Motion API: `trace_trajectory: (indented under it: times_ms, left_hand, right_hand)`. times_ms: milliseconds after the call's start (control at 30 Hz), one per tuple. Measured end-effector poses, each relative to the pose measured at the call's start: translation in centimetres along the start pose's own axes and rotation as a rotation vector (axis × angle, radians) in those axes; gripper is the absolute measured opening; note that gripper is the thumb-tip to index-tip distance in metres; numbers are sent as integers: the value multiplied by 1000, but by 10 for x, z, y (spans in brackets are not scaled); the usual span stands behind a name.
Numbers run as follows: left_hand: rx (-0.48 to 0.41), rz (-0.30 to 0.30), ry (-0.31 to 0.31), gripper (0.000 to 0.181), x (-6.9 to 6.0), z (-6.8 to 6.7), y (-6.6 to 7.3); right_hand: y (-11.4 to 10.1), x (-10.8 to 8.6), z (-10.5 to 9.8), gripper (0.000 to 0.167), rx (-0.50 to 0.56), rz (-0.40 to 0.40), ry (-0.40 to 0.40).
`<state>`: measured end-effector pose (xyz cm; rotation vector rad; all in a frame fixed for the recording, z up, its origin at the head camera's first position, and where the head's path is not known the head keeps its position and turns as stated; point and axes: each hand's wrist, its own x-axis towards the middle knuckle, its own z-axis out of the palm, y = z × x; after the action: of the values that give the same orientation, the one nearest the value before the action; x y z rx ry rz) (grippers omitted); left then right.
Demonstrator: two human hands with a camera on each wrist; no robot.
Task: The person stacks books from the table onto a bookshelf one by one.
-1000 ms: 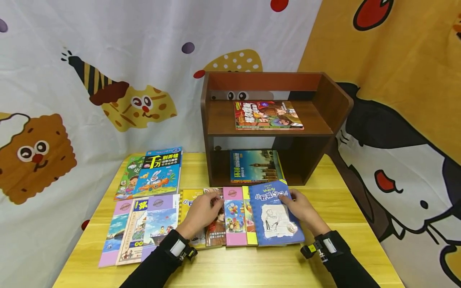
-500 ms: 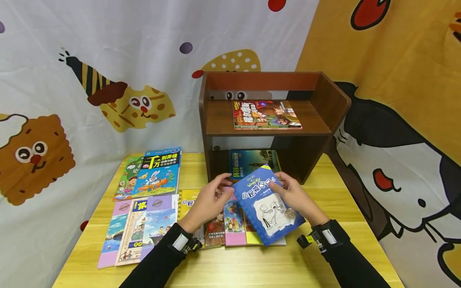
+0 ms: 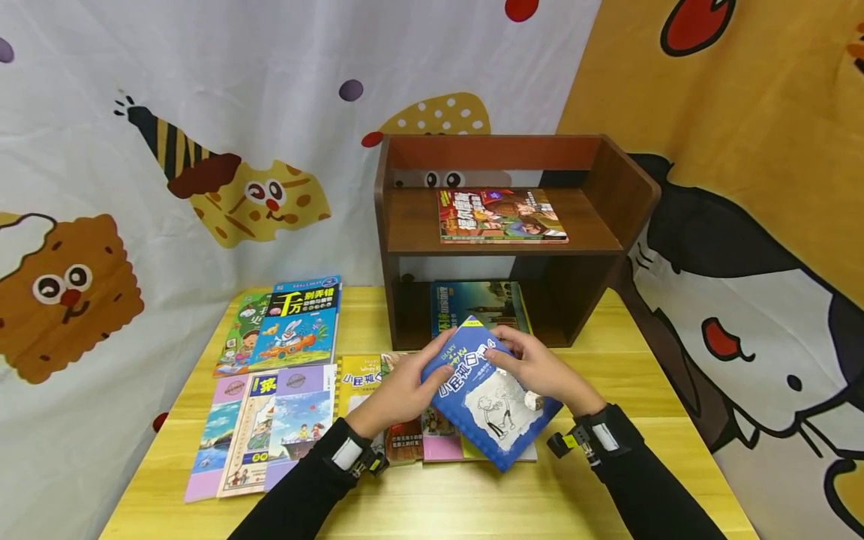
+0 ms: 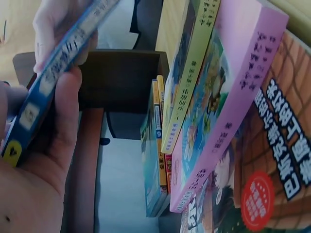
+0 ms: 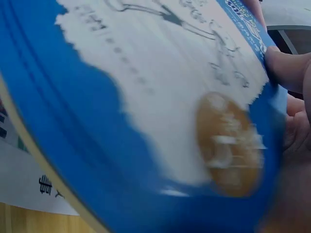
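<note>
A blue book [image 3: 498, 397] is held tilted above the row of books, cover up. My left hand [image 3: 405, 386] grips its left edge, thumb on the cover; in the left wrist view the fingers and thumb close round its blue spine [image 4: 58, 65]. My right hand [image 3: 543, 371] pinches the upper right edge, thumb on top; the right wrist view has the cover [image 5: 160, 97] close up and blurred. Beneath lie a pink-edged book [image 3: 442, 448], a brown book [image 3: 403, 442] and a yellow book [image 3: 356, 373], partly hidden by the hands and blue book.
A brown two-level shelf [image 3: 506, 251] stands behind, with red books [image 3: 502, 216] on top and a blue-green book [image 3: 475, 300] below. At the table's left are several purple-edged books [image 3: 300, 412] and a rabbit-cover book [image 3: 295, 330] overlapping a green one [image 3: 246, 330].
The blue book has risen off the row and turned so that its top points up and left. My left hand has moved right from the brown book and taken hold of its left edge.
</note>
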<state>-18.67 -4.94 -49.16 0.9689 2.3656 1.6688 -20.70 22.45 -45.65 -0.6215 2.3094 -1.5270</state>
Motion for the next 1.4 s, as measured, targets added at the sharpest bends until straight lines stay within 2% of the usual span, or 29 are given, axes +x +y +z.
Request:
trace_trajectory:
  times_ms: [167,333,400,533,600,700,800,900,1033,1100,1200,1333,1400]
  left_hand:
    - [38,25,28,57,-1,1,2]
    - [78,58,114,57,-2,-3,9]
    - [62,66,160,58,-3,-6,18]
    - [-46,84,250,60,-6,-13,39]
    - [-101,105,297,61,-7,-16,49]
    - [-130,143,371,61,-5,-17,58]
    - [-138,174,439,62,-3,-15,62]
    - [-177,176,476,63,-1,-11,61]
    - [-245,155,467,62,-1,-7,60]
    - [-265,143,441,62,0,-7,61]
    - [-302,146,367,62,3,-10,67]
    - [-265,165,285,66,12,-20,79]
    - [-217,169,271,68,19,-26,85]
  right_hand:
    - [3,-1,1,34,-70,19,60]
    - [9,-11,-9,35,-129,-4,164]
    - [6,-18,-13,35,-133,-19,219]
    - [-13,-34,-12,37,-147,-71,338]
    - [-22,-41,-7,46,-118,-88,393]
    - [-25,-48,4,61,5,-105,441]
    - [-16,-52,16,66,164,-104,470]
    - [0,-56,26,66,276,-131,457]
    - [10,-55,32,66,372,-197,432]
    - [8,-54,31,65,370,-220,456]
    - [0,-54,22,64,333,-253,514]
    - [-15,-53,3,60,315,-290,569]
    - [-24,-52,-7,58,317,-307,583]
